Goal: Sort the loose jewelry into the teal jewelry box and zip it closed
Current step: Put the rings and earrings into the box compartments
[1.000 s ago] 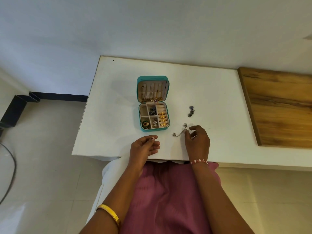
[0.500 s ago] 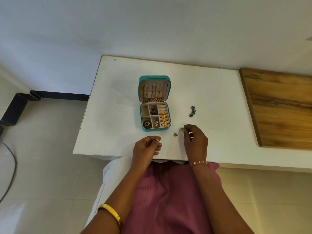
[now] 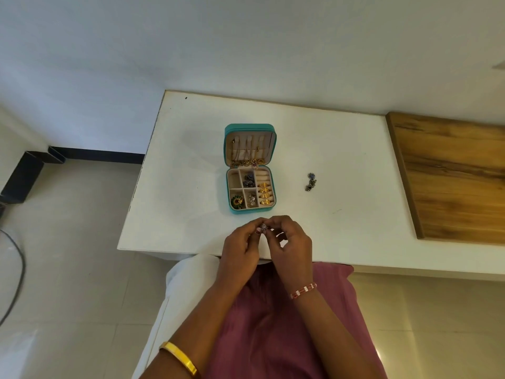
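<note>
**Both hands pinching one tiny piece, box wide open**

So here's where we're at. Our left hand [image 3: 240, 243] and right hand [image 3: 291, 242] are together at the near edge of the white table [image 3: 180, 170], fingertips meeting around a small silvery jewelry piece [image 3: 263, 227]. Both hands have their fingers curled in and are pinching it between them; it's too small for us to tell what kind of piece it is.

The teal jewelry box [image 3: 250, 170] sits just at 12 o'clock from our hands, close but not touching. It's unzipped, with the lid [image 3: 250, 144] standing up at the far side and thin chains hanging inside it. The tray has compartments: gold rings [image 3: 264, 194] lined up in the right-hand column, a green and red round piece [image 3: 237, 201] at the near left, something silvery in the near middle slot, darker bits in the far middle slot.

Out at about 2 o'clock from our hands, well apart from the box, a little cluster of dark loose jewelry [image 3: 311, 182] lies on the bare tabletop.

Off at 3 o'clock the surface turns into a wooden panel [image 3: 451, 176]. We've got a gold bangle [image 3: 179, 356] on the left wrist and a red and white beaded bracelet [image 3: 303, 289] on the right.
</note>
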The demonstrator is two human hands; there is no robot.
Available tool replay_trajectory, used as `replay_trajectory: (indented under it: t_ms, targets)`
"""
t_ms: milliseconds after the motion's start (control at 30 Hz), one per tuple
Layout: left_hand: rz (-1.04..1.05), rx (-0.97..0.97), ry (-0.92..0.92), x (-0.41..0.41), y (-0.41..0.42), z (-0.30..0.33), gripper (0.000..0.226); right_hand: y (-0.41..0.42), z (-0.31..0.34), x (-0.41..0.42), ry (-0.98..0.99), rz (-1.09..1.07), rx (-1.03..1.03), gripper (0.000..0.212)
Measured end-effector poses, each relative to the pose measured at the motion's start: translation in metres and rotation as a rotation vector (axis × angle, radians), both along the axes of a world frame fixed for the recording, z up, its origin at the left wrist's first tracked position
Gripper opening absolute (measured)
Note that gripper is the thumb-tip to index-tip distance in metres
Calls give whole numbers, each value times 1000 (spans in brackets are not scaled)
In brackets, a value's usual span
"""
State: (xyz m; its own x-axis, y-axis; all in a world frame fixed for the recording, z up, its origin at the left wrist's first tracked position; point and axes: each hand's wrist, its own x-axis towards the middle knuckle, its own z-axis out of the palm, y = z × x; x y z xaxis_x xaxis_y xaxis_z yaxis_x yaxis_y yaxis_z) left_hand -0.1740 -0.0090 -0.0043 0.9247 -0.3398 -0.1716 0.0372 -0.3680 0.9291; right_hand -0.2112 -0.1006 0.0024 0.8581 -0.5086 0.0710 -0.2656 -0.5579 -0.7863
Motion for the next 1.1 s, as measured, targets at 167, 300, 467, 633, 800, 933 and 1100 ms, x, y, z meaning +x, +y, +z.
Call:
replay_trajectory:
  t_ms: [167,300,467,633,800,933,1100]
  targets:
    - [113,-119,200,11,1,-2,22,-4,-7,3,-37,71,-127,11]
    - [207,-238,433,16,4,-5,19,-12,-5,13,-62,91,-8,9]
    - [233,-294,520,17,4,-7,17,-52,-12,34,-91,-225,-5,18]
    - [259,-338,553,18,5,-7,16,-81,-30,55,174,-145,-198,41]
    - [278,-366,563,19,5,-7,16,-76,-37,51,331,-26,-310,45]
    - [277,-353,559,18,5,-8,16,-53,-34,31,372,42,-306,46]
    - [295,-361,572,18,5,-8,17,-26,-27,10,337,151,-290,34]
